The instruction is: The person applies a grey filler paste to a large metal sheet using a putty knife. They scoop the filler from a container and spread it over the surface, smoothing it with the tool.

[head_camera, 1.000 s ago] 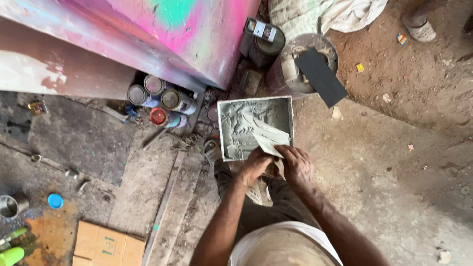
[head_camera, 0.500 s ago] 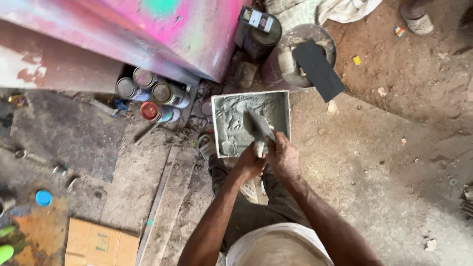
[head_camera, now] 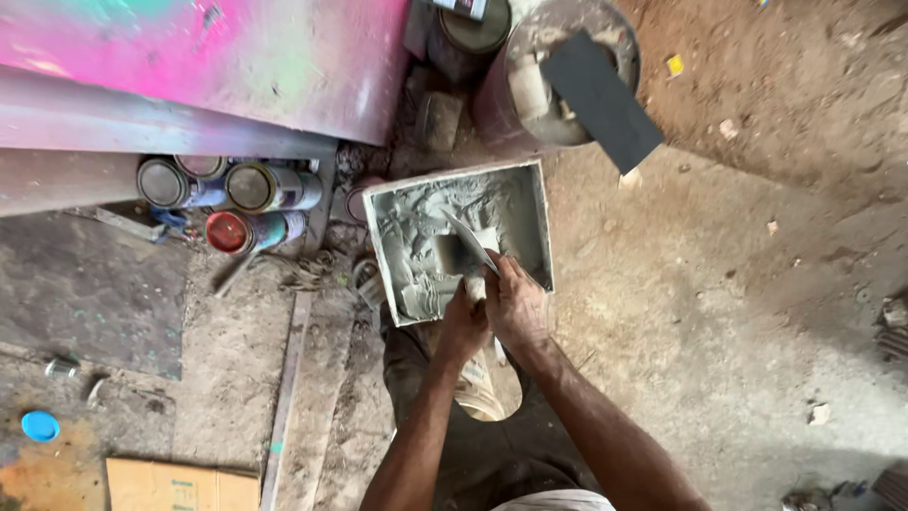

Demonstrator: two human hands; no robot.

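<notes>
Both forearms reach fwd. Our left hand (head_camera: pixel 463 326) cups the near edge of the square tray (head_camera: pixel 539 199), gripping it. Our right hand (head_camera: pixel 515 303) is clenched round a putty knife (head_camera: pixel 468 241), blade down in grey paste. Left of tray: paint cans (head_camera: pixel 251 185). Beyond it: drum (head_camera: pixel 515 95) w/ a black sheet (head_camera: pixel 601 99).

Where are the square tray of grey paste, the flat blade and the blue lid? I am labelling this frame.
square tray (head_camera: pixel 541 222): head view, on its right wall.
flat blade (head_camera: pixel 470 244): head view, mid-blade above the paste.
blue lid (head_camera: pixel 40 426): head view, centre of its top.
</notes>
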